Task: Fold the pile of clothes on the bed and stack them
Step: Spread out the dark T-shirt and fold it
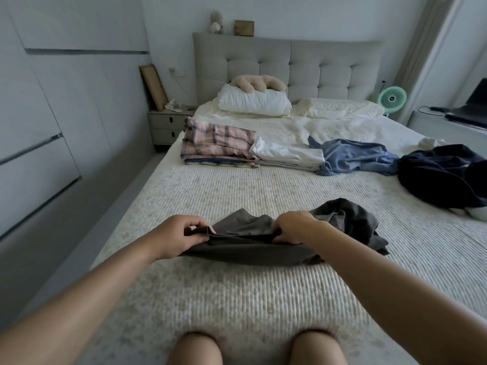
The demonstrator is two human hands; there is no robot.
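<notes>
A dark grey garment lies crumpled on the bed in front of me. My left hand pinches its left edge. My right hand grips a fold near its middle. Farther up the bed sits a stack of folded clothes: a pink plaid piece on top at the left and a white piece at the right. To the right lie an unfolded blue shirt and a dark navy garment.
Two pillows and a beige plush rest against the grey headboard. A nightstand stands at the bed's left, a green fan and a laptop desk at its right. My knees touch the bed's near edge.
</notes>
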